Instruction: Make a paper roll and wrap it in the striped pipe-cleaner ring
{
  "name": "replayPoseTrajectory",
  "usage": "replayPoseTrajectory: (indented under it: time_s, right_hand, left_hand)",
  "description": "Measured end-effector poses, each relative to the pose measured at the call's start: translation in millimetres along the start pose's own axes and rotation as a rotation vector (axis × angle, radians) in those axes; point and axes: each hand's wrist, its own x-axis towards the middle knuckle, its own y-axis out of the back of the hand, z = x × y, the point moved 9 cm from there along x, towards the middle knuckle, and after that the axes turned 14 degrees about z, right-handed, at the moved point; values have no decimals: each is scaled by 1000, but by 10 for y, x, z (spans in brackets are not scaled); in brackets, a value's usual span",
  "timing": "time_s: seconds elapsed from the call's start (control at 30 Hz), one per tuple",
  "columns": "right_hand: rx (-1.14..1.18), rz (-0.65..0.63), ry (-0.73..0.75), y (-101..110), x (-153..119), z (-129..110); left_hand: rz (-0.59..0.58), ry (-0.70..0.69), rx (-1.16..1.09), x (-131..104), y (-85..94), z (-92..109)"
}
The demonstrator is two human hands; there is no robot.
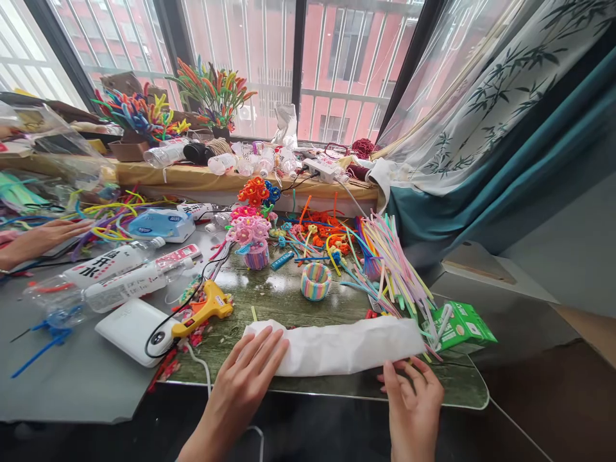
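Observation:
A folded strip of white tissue-like material (337, 348) lies along the front of the dark green tabletop. My left hand (253, 369) rests flat on its left end, fingers stretched out and holding nothing. At the strip's lower right edge is my right hand (414, 391), palm partly up, fingers curled apart and thumb near the edge; no grip shows. Behind the strip stands a small striped ring-shaped pot (316, 282). A yellow glue gun (205, 310) lies to the left, by a white power bank (137, 332).
Plastic bottles (113, 263) and a blue tissue pack (162, 224) lie left. Another person's hand (45, 240) is at far left. Pastel pipe cleaners (394, 256) and a green box (464, 326) stand right. Pink flowers (249, 229) are behind.

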Motion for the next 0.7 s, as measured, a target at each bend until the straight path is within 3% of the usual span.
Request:
replayPoseTrajectory:
  time_s: [0.1, 0.27, 0.47, 0.7]
  right_hand:
    - [125, -65, -196, -94, -81, 63]
    - [207, -146, -365, -226, -78, 54]
    - [219, -309, -503, -379, -35, 105]
    - [227, -123, -398, -207, 151, 99]
  left_hand:
    - [16, -30, -19, 33, 49, 2]
    - [-54, -99, -22, 68, 58, 26]
    - [28, -116, -58, 156, 208, 48]
    - [-9, -123, -40, 202, 229, 9]
